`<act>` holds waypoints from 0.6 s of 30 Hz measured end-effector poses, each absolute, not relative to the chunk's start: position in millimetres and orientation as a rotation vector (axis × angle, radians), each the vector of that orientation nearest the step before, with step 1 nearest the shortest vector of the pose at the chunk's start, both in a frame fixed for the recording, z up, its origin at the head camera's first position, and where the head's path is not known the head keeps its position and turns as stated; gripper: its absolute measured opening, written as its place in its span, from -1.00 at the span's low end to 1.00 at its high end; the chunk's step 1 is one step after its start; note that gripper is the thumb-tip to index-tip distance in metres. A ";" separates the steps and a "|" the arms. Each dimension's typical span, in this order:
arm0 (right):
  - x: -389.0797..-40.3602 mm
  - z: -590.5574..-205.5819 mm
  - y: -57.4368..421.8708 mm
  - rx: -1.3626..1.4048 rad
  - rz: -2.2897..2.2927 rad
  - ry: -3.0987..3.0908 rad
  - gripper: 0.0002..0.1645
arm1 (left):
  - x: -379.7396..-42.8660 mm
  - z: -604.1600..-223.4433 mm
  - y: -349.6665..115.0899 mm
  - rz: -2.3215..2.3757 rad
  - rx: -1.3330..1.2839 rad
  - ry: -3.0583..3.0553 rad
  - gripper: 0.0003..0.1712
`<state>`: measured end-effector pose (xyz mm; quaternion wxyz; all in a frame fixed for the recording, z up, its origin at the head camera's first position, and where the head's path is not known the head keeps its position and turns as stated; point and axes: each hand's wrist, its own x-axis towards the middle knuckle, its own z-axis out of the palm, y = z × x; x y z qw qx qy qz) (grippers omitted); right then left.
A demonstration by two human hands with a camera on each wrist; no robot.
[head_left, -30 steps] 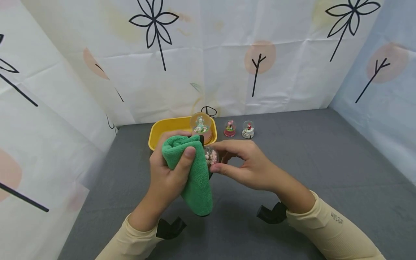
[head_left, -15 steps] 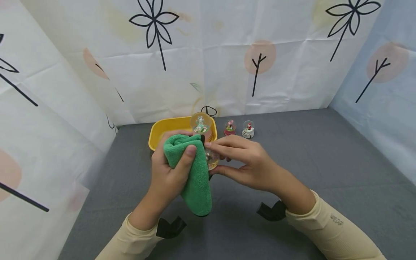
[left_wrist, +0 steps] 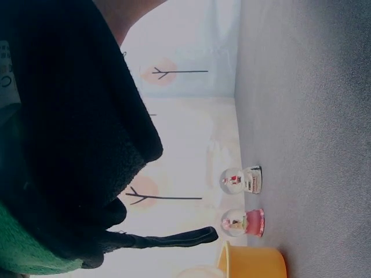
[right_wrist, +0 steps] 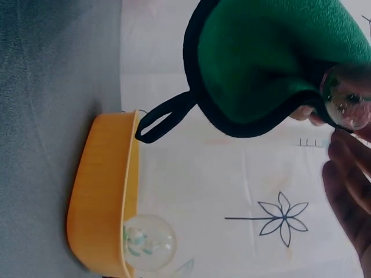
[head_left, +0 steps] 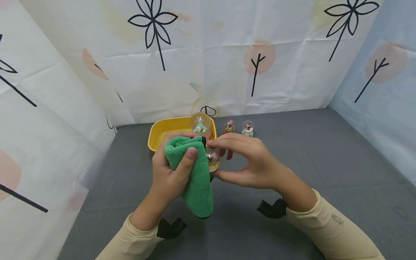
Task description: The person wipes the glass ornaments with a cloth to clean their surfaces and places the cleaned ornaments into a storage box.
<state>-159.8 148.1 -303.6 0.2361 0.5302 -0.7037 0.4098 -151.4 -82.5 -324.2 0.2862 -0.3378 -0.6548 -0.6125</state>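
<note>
- A small snow globe (head_left: 213,162) is held up between the hands above the gray table (head_left: 325,155), its left side covered by a folded green cloth (head_left: 196,191); the base cannot be made out.
- The globe will probably prove light and rigid, its clear dome smooth, likely slippery and perhaps breakable; it would best be taken by the base, with only gentle pressure put on the dome.
- The cloth looks soft and plush (a dark loop (right_wrist: 186,99) hangs from its edge) and can presumably be bunched without harm.
- The cloth is gripped by the left hand (head_left: 169,180), its thumb bent across the front; most other fingers are hidden.
- The globe is pinched by the right hand (head_left: 255,162), index finger above and thumb below, parted by roughly the dome's breadth; how firmly cannot be told.
- Beyond, a larger snow globe (head_left: 199,123) is seen in a yellow tray (head_left: 165,126), near a pink-based globe (head_left: 229,126) and a white-based globe (head_left: 247,129).
</note>
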 end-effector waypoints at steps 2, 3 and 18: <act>-160.7 -303.8 149.6 1.466 1.158 -1.953 -0.36 | -151.2 -324.4 -81.2 -1.636 -0.915 -1.732 -0.42; -160.9 -304.0 150.5 1.467 1.170 -1.969 -0.34 | -151.0 -324.3 -80.6 -1.633 -0.920 -1.725 -0.41; -162.0 -303.9 149.9 1.443 1.215 -1.982 -0.47 | -151.3 -324.9 -83.0 -1.654 -0.909 -1.764 -0.44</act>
